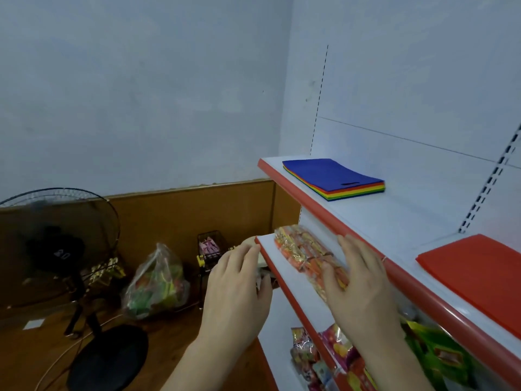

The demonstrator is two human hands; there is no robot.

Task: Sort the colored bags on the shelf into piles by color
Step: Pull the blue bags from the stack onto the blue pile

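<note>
Colored bags (334,179) lie in one flat stack on the top shelf (394,221), near its left end, blue on top with orange, yellow, green and red edges showing beneath. A separate red bag (476,269), or small red pile, lies well apart on the same shelf to the right. Both hands hang lower, in front of the shelf below. The left hand (236,283) and the right hand (361,280) hold nothing, fingers apart and relaxed, the right one over packets of snacks (301,246). The bags look like thin, soft, light sheets, probably limp when lifted, with a slot handle near the front edge. Pinching the top sheet at a near corner or by the slot should peel it off without dragging the others. A fan (56,235) stands on the floor to the left.
</note>
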